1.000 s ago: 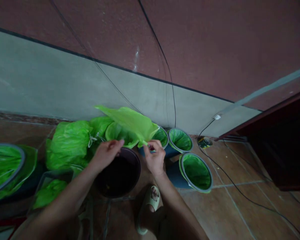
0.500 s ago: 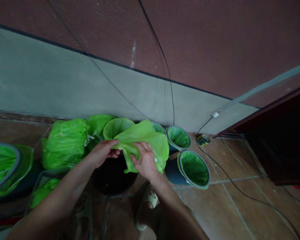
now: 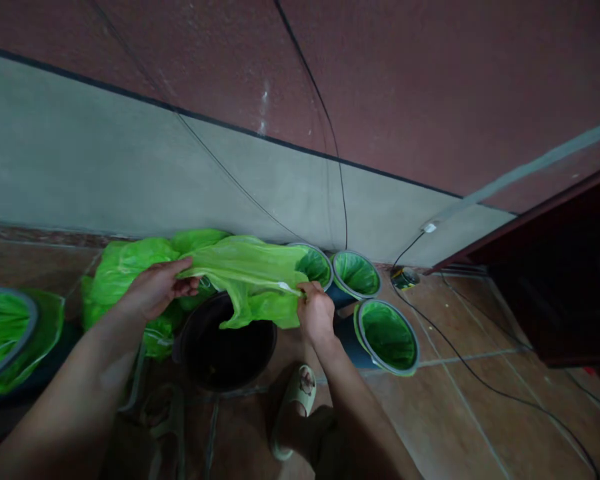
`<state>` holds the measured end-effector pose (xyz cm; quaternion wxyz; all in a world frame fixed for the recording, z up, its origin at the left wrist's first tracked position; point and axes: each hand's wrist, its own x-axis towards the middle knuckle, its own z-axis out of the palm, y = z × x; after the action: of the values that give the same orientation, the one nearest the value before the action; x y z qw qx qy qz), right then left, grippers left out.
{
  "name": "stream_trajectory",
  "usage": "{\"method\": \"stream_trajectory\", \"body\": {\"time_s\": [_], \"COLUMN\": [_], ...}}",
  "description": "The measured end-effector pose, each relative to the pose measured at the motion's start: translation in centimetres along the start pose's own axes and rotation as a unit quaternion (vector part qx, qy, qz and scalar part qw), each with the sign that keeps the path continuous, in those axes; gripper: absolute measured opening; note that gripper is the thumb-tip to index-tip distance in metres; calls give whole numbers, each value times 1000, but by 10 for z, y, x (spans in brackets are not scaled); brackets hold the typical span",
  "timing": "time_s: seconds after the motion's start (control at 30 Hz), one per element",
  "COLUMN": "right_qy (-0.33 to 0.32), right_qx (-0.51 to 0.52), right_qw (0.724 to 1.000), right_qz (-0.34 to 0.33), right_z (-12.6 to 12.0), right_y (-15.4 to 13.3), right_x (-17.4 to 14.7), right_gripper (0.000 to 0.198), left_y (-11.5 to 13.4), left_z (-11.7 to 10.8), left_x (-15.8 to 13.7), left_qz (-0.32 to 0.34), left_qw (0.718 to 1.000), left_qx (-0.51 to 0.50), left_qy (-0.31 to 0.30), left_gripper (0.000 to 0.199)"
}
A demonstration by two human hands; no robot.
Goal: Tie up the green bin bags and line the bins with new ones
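A thin green plastic bag [image 3: 250, 267] is stretched sideways between my two hands. My left hand [image 3: 164, 283] pinches its left edge, and my right hand [image 3: 316, 308] grips the right edge beside a small white patch. Below the bag stands a dark round bin [image 3: 225, 357], its mouth facing up and partly covered by the hanging plastic. Whether the bag touches its rim I cannot tell. Full-looking green bags [image 3: 130, 263] are heaped just beyond my left hand, partly hidden by it.
Several bins lined with green bags stand around: a near-right bin [image 3: 389, 337], a bin by the wall [image 3: 356, 273] and a large one at far left [image 3: 10, 327]. A black cable [image 3: 475, 373] crosses the tiled floor. A small tin [image 3: 406, 278] sits by the wall.
My hands have moved apart, the left hand leftward and the right hand slightly rightward. The bag, bunched before, is now spread wide and lower, showing more of the dark bin.
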<state>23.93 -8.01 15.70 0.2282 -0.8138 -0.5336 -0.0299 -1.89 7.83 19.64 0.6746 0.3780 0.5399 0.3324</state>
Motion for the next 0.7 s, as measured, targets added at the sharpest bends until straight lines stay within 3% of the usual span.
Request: {"method": "stream_trajectory", "body": {"time_s": [0.2, 0.43, 0.57, 0.63, 0.7], "right_qy": [81, 27, 88, 116, 119], "right_qx": [-20, 9, 86, 224, 408], "right_qw": [996, 999, 989, 960, 890], "right_qz": [29, 39, 76, 118, 165], "right_z": [-6, -4, -4, -5, -5], "right_y": [17, 29, 33, 34, 32], "right_x": [10, 13, 16, 20, 24], "right_gripper": [24, 17, 13, 11, 16], "left_y": [6, 9, 9, 10, 11], "left_z": [-6, -17, -23, -23, -20], "left_x": [2, 10, 14, 12, 10], "left_qz": [6, 30, 44, 43, 40], "left_qw": [999, 996, 995, 995, 995], "left_qx": [-24, -33, -25, -25, -28], "left_qy": [30, 81, 83, 86, 89], "left_gripper": [5, 4, 6, 6, 6]}}
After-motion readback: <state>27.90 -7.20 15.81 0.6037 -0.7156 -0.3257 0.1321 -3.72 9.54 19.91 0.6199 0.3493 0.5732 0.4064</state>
